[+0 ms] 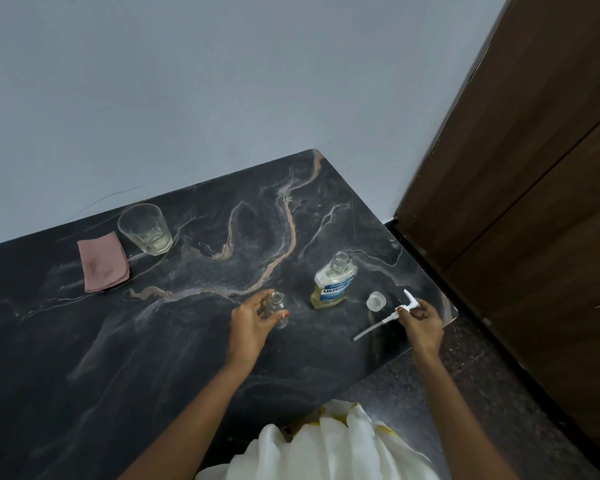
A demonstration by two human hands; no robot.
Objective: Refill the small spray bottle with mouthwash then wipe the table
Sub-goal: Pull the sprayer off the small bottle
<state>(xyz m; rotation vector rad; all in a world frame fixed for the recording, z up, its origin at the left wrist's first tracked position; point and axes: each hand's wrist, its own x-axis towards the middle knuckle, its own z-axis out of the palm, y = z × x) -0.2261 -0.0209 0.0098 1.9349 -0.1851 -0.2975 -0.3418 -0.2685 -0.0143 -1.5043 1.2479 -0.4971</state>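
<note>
Mouthwash bottle (pixel 333 282) stands uncapped on the table (pixel 153 341); its label reads "LISTER…", the rest unclear. The clear small spray bottle (pixel 276 308) stands just left of it, with the left hand (pixel 250 320) curling fingers and thumb round its body. By the table edge, the right hand (pixel 421 318) pinches the white spray pump (pixel 407 304), tube slanting down-left.

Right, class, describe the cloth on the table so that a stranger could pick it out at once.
Start at the dark marble table against the grey wall and go to its far left side. Beside the glass tumbler lies the folded cloth, the only pink, soft thing there.
</note>
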